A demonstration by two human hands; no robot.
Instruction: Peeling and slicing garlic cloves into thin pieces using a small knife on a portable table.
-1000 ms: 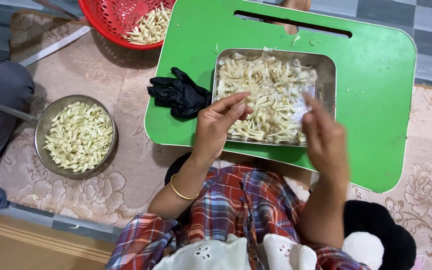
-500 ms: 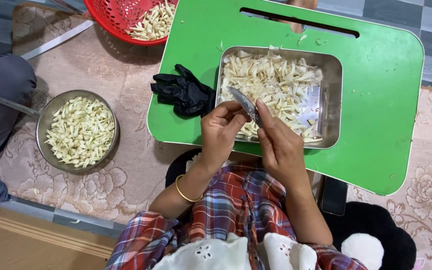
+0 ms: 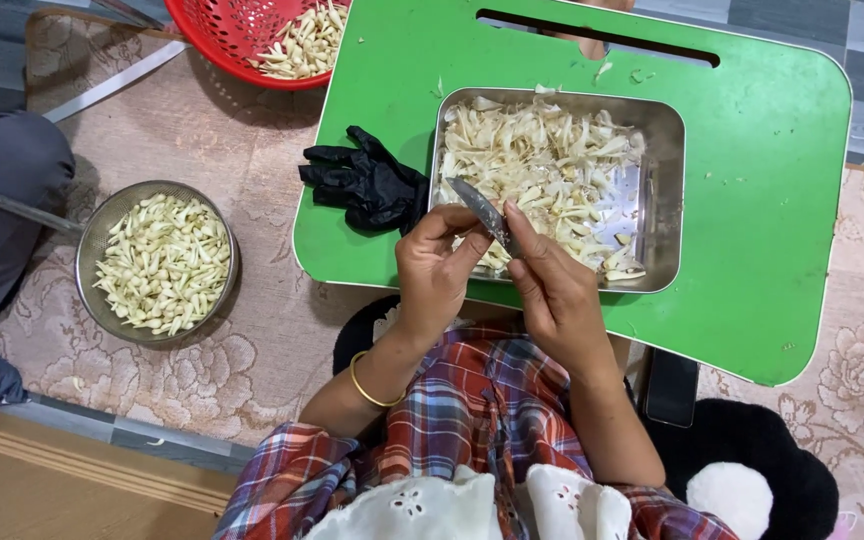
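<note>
Head view: left hand [image 3: 437, 270] and right hand [image 3: 557, 295], fingers closed together on a small knife [image 3: 480, 211], above a steel tray [image 3: 664, 200].

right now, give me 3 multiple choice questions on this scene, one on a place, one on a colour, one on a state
1. Where does the black glove lie?
A. inside the red basket
B. on the green table, left of the metal tray
C. in the round metal bowl

2. What colour is the basket at the top?
A. red
B. blue
C. white

3. What is the right hand doing?
A. resting flat on the rug
B. holding a small knife against what the left hand holds
C. lifting the tray

Answers:
1 B: the glove sits on the green table, just beside the tray.
2 A: its mesh wall is red.
3 B: the knife blade sticks out between the right hand and the left hand, above the tray.
</note>
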